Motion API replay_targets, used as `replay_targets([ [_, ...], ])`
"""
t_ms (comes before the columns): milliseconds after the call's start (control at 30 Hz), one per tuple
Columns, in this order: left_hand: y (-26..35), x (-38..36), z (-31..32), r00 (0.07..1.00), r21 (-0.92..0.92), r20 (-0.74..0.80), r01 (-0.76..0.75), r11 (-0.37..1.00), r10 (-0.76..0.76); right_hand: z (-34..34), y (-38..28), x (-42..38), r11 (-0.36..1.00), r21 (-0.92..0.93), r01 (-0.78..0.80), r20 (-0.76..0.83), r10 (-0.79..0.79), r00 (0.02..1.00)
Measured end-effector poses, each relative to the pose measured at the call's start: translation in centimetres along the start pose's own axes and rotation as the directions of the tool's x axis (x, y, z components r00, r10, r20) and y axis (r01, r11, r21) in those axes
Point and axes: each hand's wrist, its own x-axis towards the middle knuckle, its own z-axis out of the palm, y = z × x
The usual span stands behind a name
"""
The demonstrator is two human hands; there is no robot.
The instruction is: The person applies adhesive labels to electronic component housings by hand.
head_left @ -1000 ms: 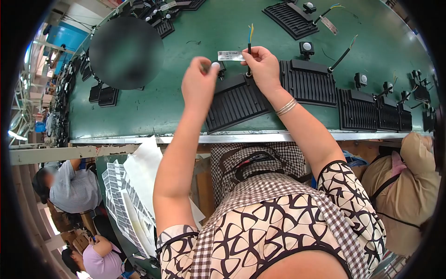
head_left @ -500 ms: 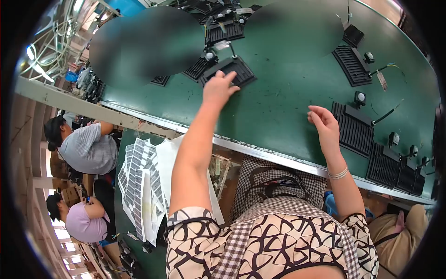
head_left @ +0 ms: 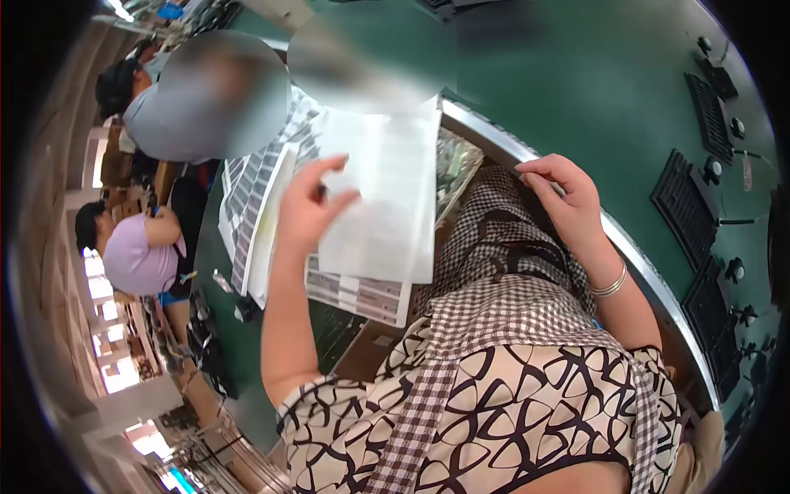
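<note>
My left hand (head_left: 313,202) is over the stack of white sheets (head_left: 383,189), its thumb and fingers spread and nothing between them. Beneath and beside the white sheets lie printed sheets with dark rows of labels (head_left: 358,294). At the metal edge (head_left: 642,239) of the green table (head_left: 568,90), my right hand (head_left: 564,202) has its thumb and fingers pressed together. Whether something small is between those fingertips is too small to tell. A bracelet (head_left: 610,280) circles the right wrist.
Black finned housings (head_left: 685,206) with small sensor heads and cables line the table's right side. Two people, one in a grey top (head_left: 152,123) and one in a pink top (head_left: 141,253), are at the left. Blurred patches hide parts of the upper view.
The view has turned to the left. My left hand has left the black housing on the table and is now over the white sheets. My right hand still has its fingers together.
</note>
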Motion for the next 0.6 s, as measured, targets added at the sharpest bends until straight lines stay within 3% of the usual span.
replay_targets([
  [33,-3.7,-5.2,2.4,0.988,0.363,-0.016,-0.137,0.922,0.154,1.6,-0.5,0.0,1.0,-0.004,0.01,0.074,-0.009,0.997],
  [67,-3.3,-6.9,3.6,1.0,0.405,-0.016,0.012,0.914,-0.006,2.4,-1.0,0.1,0.997,-0.013,0.073,0.093,-0.071,0.993],
  [167,-5.0,-8.4,5.1,0.974,0.213,-0.223,0.077,0.974,-0.028,3.4,-2.1,-0.3,0.993,0.005,0.121,0.207,-0.12,0.971],
  [300,-6.8,-8.9,4.5,0.878,0.057,-0.472,-0.058,0.997,0.078,3.4,-2.7,-1.0,0.991,0.048,0.123,0.258,-0.131,0.957],
  [367,-5.8,-12.8,0.9,0.812,-0.426,-0.478,0.12,0.897,-0.335,3.8,-2.5,-1.2,0.988,0.08,0.129,0.268,-0.146,0.952],
  [400,-6.1,-15.8,-0.9,0.77,-0.65,-0.469,0.031,0.759,-0.433,4.3,-2.6,-1.0,0.988,0.141,0.066,0.297,-0.105,0.949],
  [500,-7.7,-27.7,-3.9,0.623,-0.595,-0.394,0.388,0.704,-0.676,6.4,-3.6,-0.2,0.983,0.158,0.097,0.384,-0.151,0.911],
  [600,-8.1,-41.6,-3.8,0.355,-0.552,-0.285,0.698,0.455,-0.89,8.7,-3.5,-0.1,0.967,0.234,0.103,0.504,-0.212,0.837],
])
